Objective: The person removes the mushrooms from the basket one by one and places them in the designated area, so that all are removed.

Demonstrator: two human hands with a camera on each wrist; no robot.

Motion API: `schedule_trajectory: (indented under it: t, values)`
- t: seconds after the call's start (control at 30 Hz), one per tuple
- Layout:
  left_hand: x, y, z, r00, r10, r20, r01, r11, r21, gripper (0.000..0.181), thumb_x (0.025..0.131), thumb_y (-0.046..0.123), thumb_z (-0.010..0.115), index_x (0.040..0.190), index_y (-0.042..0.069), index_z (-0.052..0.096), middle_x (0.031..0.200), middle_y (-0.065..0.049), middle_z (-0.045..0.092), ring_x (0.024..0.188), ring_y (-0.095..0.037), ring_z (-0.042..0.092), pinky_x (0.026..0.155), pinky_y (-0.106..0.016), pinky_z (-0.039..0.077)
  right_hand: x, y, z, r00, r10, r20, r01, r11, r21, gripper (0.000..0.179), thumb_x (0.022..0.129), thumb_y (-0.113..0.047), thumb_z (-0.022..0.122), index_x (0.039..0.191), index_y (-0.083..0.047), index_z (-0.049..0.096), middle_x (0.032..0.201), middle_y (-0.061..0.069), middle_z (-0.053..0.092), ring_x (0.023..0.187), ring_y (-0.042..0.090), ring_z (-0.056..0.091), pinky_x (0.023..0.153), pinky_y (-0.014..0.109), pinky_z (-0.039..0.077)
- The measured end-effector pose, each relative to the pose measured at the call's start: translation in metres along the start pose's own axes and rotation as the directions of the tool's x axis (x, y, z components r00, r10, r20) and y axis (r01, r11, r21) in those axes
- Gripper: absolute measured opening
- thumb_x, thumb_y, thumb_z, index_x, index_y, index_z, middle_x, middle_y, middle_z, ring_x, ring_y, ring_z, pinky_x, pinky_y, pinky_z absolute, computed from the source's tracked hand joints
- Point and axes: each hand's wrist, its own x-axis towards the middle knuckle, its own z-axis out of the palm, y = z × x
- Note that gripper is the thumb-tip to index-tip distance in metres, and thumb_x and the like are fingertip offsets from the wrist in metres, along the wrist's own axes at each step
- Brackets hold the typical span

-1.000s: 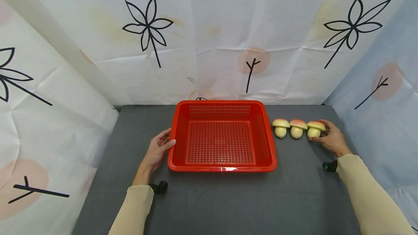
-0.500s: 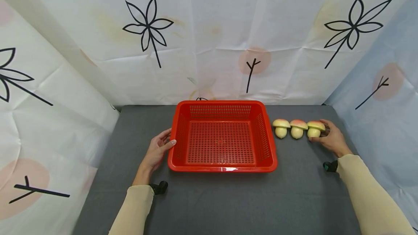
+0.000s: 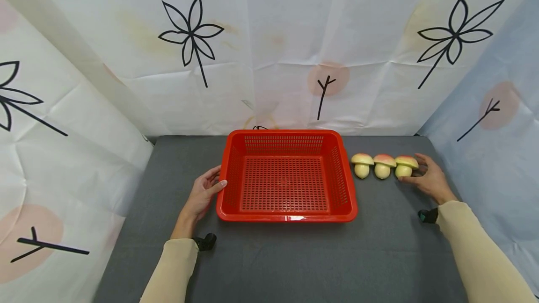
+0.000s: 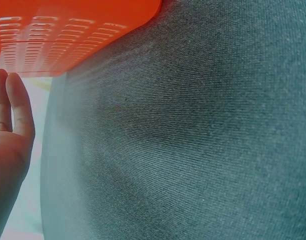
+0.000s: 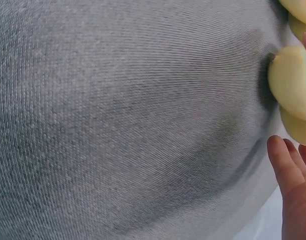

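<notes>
A red plastic basket (image 3: 284, 217) with slotted walls stands on the grey table. My left hand (image 3: 203, 194) holds its left rim, thumb over the edge and fingers against the outer wall; in the left wrist view those fingers (image 4: 19, 102) are nearly straight. To the basket's right, three toy mushrooms stand in a row: a left one (image 3: 362, 159), a middle one (image 3: 382, 160) and a right one (image 3: 406, 162). My right hand (image 3: 432, 180) is around the right mushroom's outer side, thumb by its stem. In the right wrist view, a gap shows between its fingers (image 5: 285, 162) and the mushroom.
Grey cloth covers the table (image 3: 286, 261). Behind it hangs a white curtain (image 3: 273, 50) with printed flowers, and more cloth (image 3: 497, 120) closes off the right side. A dark wrist camera (image 3: 205, 242) sits on my left wrist.
The right mushroom has shifted slightly left, against the middle one. My right hand has drawn a little to the right and loosened around it. My left hand and the basket stay in place.
</notes>
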Motion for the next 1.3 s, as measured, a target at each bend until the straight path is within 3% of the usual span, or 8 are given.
schedule_trajectory:
  t: [0.33,0.5,0.83,0.97,1.07,1.13,1.2,1.3]
  values:
    - [0.000,0.001,0.003,1.000,-0.009,0.005,0.009,1.000,0.003,0.060,0.097,0.000,0.065,0.150,-0.007,0.038,0.140,-0.023,0.048,0.115,-0.018,0.056,0.093,-0.025,0.053,-0.010,-0.005,-0.008,0.998,-0.035,-0.045,0.034,0.999,-0.002,0.101,0.093,-0.032,0.075,0.160,0.002,0.007,0.155,0.041,0.016,0.133,0.062,0.029,0.093,0.072,0.039]
    - [0.001,0.000,0.001,1.000,-0.001,0.014,0.001,1.000,0.002,0.059,0.098,-0.001,0.064,0.150,-0.007,0.038,0.140,-0.024,0.048,0.115,-0.018,0.056,0.093,-0.025,0.053,-0.017,-0.023,-0.005,0.993,-0.061,-0.097,0.060,0.998,-0.015,0.099,0.094,-0.035,0.074,0.161,0.000,0.010,0.157,0.038,0.018,0.137,0.061,0.027,0.098,0.072,0.035]
    - [0.003,0.000,-0.002,1.000,-0.009,0.005,0.009,1.000,0.011,0.058,0.097,0.000,0.064,0.150,-0.006,0.039,0.136,-0.018,0.051,0.113,-0.019,0.056,0.092,-0.025,0.054,-0.028,-0.070,0.010,0.957,-0.236,-0.170,0.243,0.970,0.024,0.089,0.093,-0.023,0.076,0.161,-0.006,0.022,0.158,0.028,0.029,0.138,0.052,0.033,0.102,0.065,0.036]
    - [0.003,0.000,-0.002,1.000,-0.010,0.005,0.010,1.000,0.023,0.059,0.097,0.000,0.065,0.150,-0.007,0.039,0.136,-0.018,0.051,0.113,-0.017,0.057,0.092,-0.025,0.053,-0.031,-0.087,0.020,0.944,-0.280,-0.174,0.288,0.957,0.022,0.087,0.091,-0.022,0.078,0.160,-0.009,0.027,0.156,0.024,0.035,0.137,0.047,0.036,0.108,0.045,0.040]
    - [0.003,0.000,-0.001,1.000,-0.011,0.010,0.011,1.000,0.025,0.059,0.097,0.000,0.065,0.150,-0.007,0.038,0.138,-0.020,0.050,0.113,-0.017,0.056,0.092,-0.025,0.053,-0.034,-0.097,0.028,0.935,-0.315,-0.165,0.323,0.946,0.028,0.085,0.089,-0.020,0.080,0.158,-0.009,0.031,0.154,0.022,0.038,0.136,0.045,0.038,0.100,0.022,0.038]
    - [0.003,0.000,-0.001,1.000,-0.011,0.011,0.010,1.000,0.029,0.059,0.097,0.000,0.065,0.150,-0.007,0.038,0.139,-0.021,0.050,0.113,-0.017,0.056,0.092,-0.025,0.053,-0.035,-0.103,0.034,0.928,-0.340,-0.153,0.349,0.936,0.039,0.084,0.088,-0.017,0.080,0.157,-0.009,0.033,0.153,0.022,0.039,0.135,0.044,0.039,0.094,0.015,0.037]
    - [0.002,0.001,-0.001,1.000,-0.012,0.010,0.012,0.999,0.031,0.059,0.097,0.001,0.065,0.150,-0.007,0.039,0.139,-0.022,0.050,0.113,-0.017,0.056,0.092,-0.024,0.053,-0.036,-0.108,0.039,0.924,-0.357,-0.136,0.368,0.927,0.065,0.083,0.088,-0.014,0.080,0.157,-0.009,0.034,0.153,0.022,0.039,0.134,0.044,0.040,0.097,0.020,0.039]
    - [0.002,0.000,-0.001,1.000,-0.013,0.007,0.012,0.999,0.038,0.058,0.097,0.001,0.065,0.149,-0.007,0.040,0.139,-0.021,0.050,0.113,-0.018,0.056,0.091,-0.024,0.053,-0.037,-0.116,0.046,0.919,-0.377,-0.113,0.389,0.915,0.108,0.084,0.087,-0.011,0.081,0.157,-0.009,0.034,0.154,0.021,0.038,0.135,0.043,0.040,0.105,0.041,0.042]
